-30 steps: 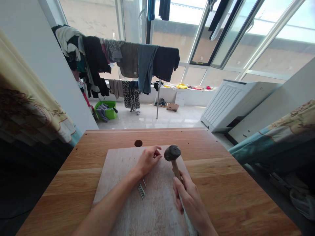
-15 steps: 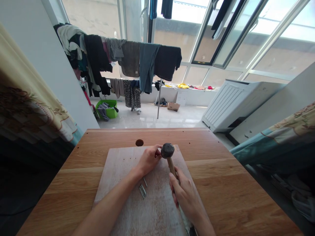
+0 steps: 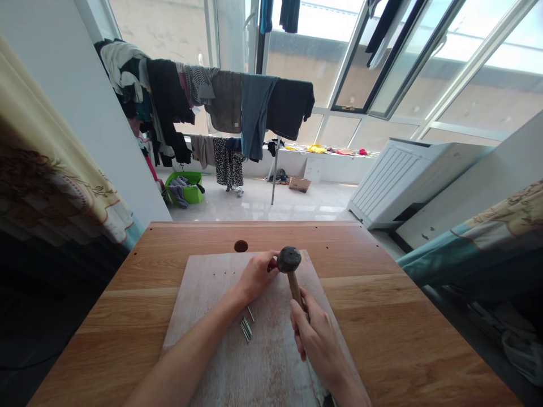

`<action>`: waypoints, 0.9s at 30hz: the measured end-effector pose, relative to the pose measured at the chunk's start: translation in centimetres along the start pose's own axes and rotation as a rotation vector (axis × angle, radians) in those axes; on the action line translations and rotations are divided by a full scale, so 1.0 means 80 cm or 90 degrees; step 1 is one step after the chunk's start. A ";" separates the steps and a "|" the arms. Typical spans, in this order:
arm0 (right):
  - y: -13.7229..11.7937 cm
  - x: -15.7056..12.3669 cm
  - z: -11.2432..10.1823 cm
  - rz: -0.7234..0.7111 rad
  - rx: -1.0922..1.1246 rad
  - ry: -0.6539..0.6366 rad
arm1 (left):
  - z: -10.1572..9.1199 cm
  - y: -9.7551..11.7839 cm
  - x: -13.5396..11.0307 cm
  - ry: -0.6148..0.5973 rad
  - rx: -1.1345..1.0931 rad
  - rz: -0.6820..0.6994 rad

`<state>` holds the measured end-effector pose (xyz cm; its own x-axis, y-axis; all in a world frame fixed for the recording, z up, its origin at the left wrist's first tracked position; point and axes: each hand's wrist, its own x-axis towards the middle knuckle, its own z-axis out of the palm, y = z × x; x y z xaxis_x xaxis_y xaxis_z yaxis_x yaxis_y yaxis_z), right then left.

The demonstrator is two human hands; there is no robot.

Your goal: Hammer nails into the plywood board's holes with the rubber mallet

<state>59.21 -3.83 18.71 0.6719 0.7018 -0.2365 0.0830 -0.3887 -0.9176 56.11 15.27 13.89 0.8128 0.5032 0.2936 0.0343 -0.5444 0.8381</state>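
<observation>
Hammer (image 3: 289, 260) is over the board (image 3: 258, 362), right hand (image 3: 316, 336) gripping its handle (image 3: 295, 288), likely for control, left hand (image 3: 256, 277) curled, any contents hidden.

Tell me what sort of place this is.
Probably a home, looking onto an enclosed balcony: laundry hangs before large windows, a green basket holds cloth, and patterned curtains stand on both sides.

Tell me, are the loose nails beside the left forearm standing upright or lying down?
Lying down: the bunched nails stretch lengthwise along the pale board, side by side, with a single nail flat beyond them.
</observation>
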 end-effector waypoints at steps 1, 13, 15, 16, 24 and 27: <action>0.001 0.000 0.000 0.004 -0.002 -0.004 | 0.000 0.000 0.000 -0.002 0.001 0.002; 0.000 -0.006 -0.003 -0.004 0.034 0.009 | 0.002 -0.002 -0.001 -0.030 0.019 0.019; 0.008 -0.017 -0.007 -0.007 0.050 0.020 | -0.002 -0.001 -0.001 -0.027 0.029 0.021; 0.015 -0.022 -0.011 -0.003 0.049 0.026 | -0.006 0.002 -0.002 -0.022 0.036 0.023; 0.098 -0.041 -0.049 0.046 -0.117 0.113 | -0.083 0.061 -0.055 -0.344 0.292 0.105; 0.111 -0.042 -0.051 0.070 -0.115 0.106 | -0.088 0.072 -0.079 -0.399 0.406 0.128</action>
<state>60.72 -12.08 12.64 0.7951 0.5469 -0.2623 0.1219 -0.5677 -0.8142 47.08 13.71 20.09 0.9986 0.0042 -0.0526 0.0213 -0.9436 0.3304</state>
